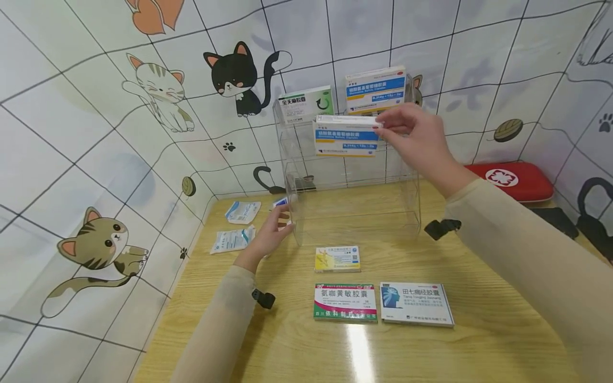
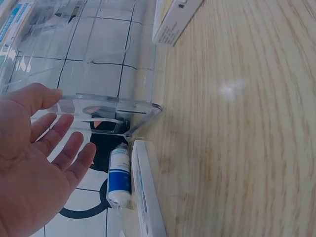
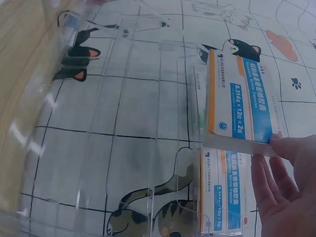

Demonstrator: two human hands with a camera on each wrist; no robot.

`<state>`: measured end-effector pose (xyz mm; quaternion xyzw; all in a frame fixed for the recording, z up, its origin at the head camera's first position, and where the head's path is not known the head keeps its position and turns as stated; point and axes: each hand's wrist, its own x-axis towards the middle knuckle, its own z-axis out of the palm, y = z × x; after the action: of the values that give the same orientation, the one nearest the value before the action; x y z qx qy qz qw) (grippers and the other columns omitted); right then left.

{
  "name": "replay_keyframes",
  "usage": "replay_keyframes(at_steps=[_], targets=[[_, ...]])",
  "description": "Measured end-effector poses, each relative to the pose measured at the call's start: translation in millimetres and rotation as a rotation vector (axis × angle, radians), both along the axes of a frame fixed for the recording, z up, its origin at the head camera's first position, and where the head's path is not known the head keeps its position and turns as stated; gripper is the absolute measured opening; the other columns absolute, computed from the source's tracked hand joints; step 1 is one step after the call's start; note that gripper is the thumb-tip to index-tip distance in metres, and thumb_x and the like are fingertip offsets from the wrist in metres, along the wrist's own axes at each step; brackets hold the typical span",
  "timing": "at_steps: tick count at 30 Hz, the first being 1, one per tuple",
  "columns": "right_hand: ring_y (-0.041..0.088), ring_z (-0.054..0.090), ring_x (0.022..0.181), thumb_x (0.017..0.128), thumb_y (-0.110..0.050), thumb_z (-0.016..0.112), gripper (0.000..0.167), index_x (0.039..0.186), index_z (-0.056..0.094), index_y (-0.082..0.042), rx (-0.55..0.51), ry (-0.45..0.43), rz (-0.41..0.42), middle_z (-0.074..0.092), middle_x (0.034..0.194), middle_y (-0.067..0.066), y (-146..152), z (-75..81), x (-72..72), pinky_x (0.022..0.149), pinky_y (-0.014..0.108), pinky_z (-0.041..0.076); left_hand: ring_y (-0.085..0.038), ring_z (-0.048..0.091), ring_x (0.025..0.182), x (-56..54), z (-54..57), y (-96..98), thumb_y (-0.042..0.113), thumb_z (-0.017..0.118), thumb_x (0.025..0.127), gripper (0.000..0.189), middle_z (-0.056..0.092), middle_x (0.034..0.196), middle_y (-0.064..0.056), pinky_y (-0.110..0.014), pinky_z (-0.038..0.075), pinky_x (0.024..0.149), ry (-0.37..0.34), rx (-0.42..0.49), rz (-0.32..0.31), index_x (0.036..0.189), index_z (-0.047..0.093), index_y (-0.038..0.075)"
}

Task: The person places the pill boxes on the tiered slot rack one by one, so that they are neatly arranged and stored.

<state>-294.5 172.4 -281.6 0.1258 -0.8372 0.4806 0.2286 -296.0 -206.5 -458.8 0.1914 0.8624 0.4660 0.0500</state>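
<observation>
The right sleeve (image 1: 517, 250) covers part of the red case (image 1: 519, 178) and runs out of frame. The wrist views crop the left hand (image 2: 37, 163) and right hand (image 3: 292, 182); a white box (image 2: 147, 192) is cut too. Fine print on the yellow box (image 1: 337, 259) is too small to read.

Long beige sleeves (image 1: 517, 250) carry small black wrist straps (image 1: 442, 229).
</observation>
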Motion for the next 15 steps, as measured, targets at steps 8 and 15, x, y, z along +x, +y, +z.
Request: replay_keyframes(at_steps=[8,15], targets=[[0.008,0.068,0.104,0.097,-0.027,0.073,0.024,0.117,0.075,-0.014,-0.018,0.061,0.016,0.064,0.124,-0.001,-32.6,12.0,-44.3,0.098,0.02,0.056,-0.039,0.041,0.14,-0.4,-3.2,-6.8,0.013,0.057,0.106,0.056,0.034,0.16,-0.023,-0.061,0.036,0.119,-0.008,0.001,-0.04,0.156,0.032,0.009],[0.01,0.069,0.11,0.099,-0.025,0.07,0.022,0.12,0.073,-0.018,0.027,-0.016,-0.007,0.064,0.127,-0.001,-48.1,0.1,-70.9,0.1,0.022,0.055,-0.038,0.041,0.139,-0.1,-0.1,-5.0,0.012,0.056,0.106,0.057,0.033,0.16,-0.025,-0.06,0.037,0.119,0.022,-0.029,-0.057,0.157,0.03,0.007]])
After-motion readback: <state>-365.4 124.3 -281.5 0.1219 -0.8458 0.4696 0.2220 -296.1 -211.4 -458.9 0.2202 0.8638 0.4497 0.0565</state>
